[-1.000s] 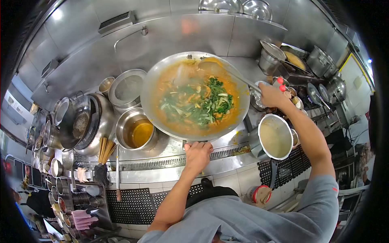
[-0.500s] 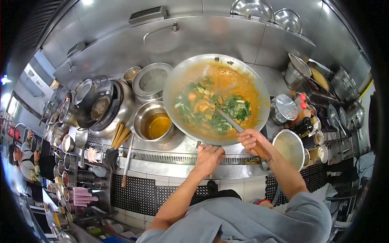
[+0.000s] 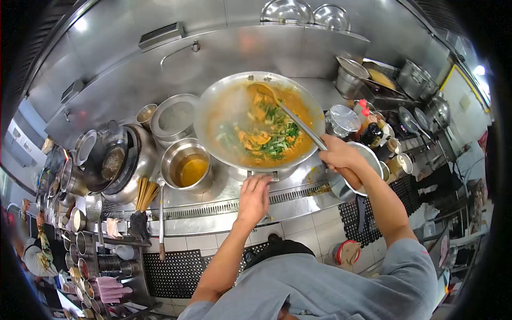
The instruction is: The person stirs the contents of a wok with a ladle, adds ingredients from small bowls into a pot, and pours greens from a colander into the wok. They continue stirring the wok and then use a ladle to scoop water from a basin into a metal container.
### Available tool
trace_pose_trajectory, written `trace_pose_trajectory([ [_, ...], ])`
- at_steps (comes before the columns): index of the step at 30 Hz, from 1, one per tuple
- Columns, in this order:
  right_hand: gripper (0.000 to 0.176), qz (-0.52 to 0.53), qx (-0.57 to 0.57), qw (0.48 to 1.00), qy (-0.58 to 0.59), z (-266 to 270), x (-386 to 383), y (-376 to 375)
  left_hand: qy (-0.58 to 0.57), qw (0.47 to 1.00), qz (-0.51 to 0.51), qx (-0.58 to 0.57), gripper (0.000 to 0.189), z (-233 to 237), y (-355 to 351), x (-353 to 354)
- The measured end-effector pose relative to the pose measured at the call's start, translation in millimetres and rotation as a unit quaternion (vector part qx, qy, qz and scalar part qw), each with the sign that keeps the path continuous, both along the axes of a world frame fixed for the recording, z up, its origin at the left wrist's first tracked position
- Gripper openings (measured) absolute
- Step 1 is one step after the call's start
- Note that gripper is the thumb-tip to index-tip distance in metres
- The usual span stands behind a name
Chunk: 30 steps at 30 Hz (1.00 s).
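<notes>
— What is nearest the person?

— The left hand (image 3: 254,200) is stretching across the front edge of the steel desk (image 3: 213,213) and laying its fingers on the wok handle (image 3: 262,175). The back of the hand is hiding the grip, so I cannot tell whether it is clenching or only resting there.

— And the other one?

— The right hand (image 3: 338,154) is hovering just right of the wok, clenching around the end of the ladle (image 3: 298,124). The long shaft is running up and left from the fist, and its bowl is lying over the sauce at the wok's far side.

— Where is the wok itself?

— The wok (image 3: 205,125) is sitting in the middle of the desk, just beyond the left hand. It is holding orange sauce with greens (image 3: 274,144). Steam is blurring its left half.

— What is standing around it?

— A steel pot (image 3: 166,162) of amber liquid is standing just left of it. A foil-covered container (image 3: 342,118) and red-capped bottles (image 3: 365,113) are standing to its right. Farther back, two lids (image 3: 285,10) are resting on the shelf (image 3: 320,31) above the steel wall.
</notes>
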State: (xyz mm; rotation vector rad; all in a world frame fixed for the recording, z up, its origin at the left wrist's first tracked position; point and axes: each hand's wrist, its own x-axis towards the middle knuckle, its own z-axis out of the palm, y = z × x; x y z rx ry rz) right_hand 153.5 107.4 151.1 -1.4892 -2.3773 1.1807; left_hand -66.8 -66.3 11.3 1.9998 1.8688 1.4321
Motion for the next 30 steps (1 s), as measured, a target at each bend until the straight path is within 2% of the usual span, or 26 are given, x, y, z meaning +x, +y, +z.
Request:
trace_pose_trajectory([
  [2,0.049,0.004,0.024,1.0,-0.014,2,-8,-9,-0.032,0.999,-0.023,-0.002,0.025,2,-12,2],
  [4,0.049,0.021,0.071,0.995,-0.063,18,-24,-24,-0.112,0.988,-0.061,-0.086,0.022,-8,-29,0],
  [5,0.047,0.036,0.11,0.988,-0.097,7,-24,-24,-0.152,0.976,-0.08,-0.131,0.021,-19,-43,-2],
  [7,0.043,0.069,0.187,0.966,-0.164,-28,-20,-20,-0.127,0.951,-0.055,-0.278,0.029,-76,-85,-24],
  [8,0.041,0.068,0.145,0.968,-0.191,-15,-15,-41,-0.114,0.924,-0.026,-0.363,0.035,-98,-120,-36],
  [9,0.04,0.074,0.13,0.963,-0.225,-15,1,-51,-0.08,0.936,-0.003,-0.343,0.028,-151,-167,-50],
  [10,0.039,0.083,0.114,0.955,-0.26,-18,25,-58,-0.056,0.901,0.043,-0.427,0.029,-192,-225,-59],
  [11,0.039,0.115,0.166,0.945,-0.255,-13,52,-67,-0.008,0.826,0.081,-0.557,0.031,-199,-280,-61],
  [12,0.039,0.153,0.218,0.931,-0.249,-6,66,-71,-0.037,0.785,0.103,-0.609,0.03,-213,-330,-60],
  [13,0.037,0.142,0.195,0.931,-0.275,-1,59,-70,-0.109,0.754,0.129,-0.635,0.029,-222,-374,-56],
  [15,0.034,0.106,0.151,0.928,-0.324,2,52,-71,-0.269,0.693,0.176,-0.646,0.028,-239,-429,-52],
  [16,0.031,0.116,0.23,0.924,-0.281,-35,41,-53,-0.342,0.666,0.19,-0.635,0.027,-250,-438,-52],
  [17,0.031,0.07,0.2,0.938,-0.276,-65,32,-36,-0.408,0.642,0.193,-0.619,0.026,-264,-441,-55],
  [18,0.031,0.02,0.168,0.948,-0.27,-67,-2,-33,-0.456,0.627,0.179,-0.606,0.025,-284,-440,-63],
  [20,0.03,0.06,0.182,0.949,-0.25,-102,-23,1,-0.449,0.656,0.125,-0.594,0.024,-306,-417,-76],
  [22,0.029,0.056,0.169,0.954,-0.24,-79,-21,-18,-0.375,0.724,0.126,-0.565,0.022,-284,-382,-75],
  [24,0.028,0.061,0.145,0.948,-0.276,-46,-7,-42,-0.535,0.687,0.238,-0.429,0.021,-239,-359,-60],
  [25,0.028,0.065,0.131,0.938,-0.314,-36,6,-44,-0.531,0.676,0.242,-0.45,0.021,-239,-360,-59],
  [27,0.028,0.07,0.152,0.937,-0.306,-46,9,-30,-0.518,0.657,0.244,-0.489,0.022,-241,-363,-60],
  [30,0.03,0.091,0.243,0.931,-0.258,-94,-13,20,-0.486,0.695,0.175,-0.501,0.024,-270,-346,-69],
])
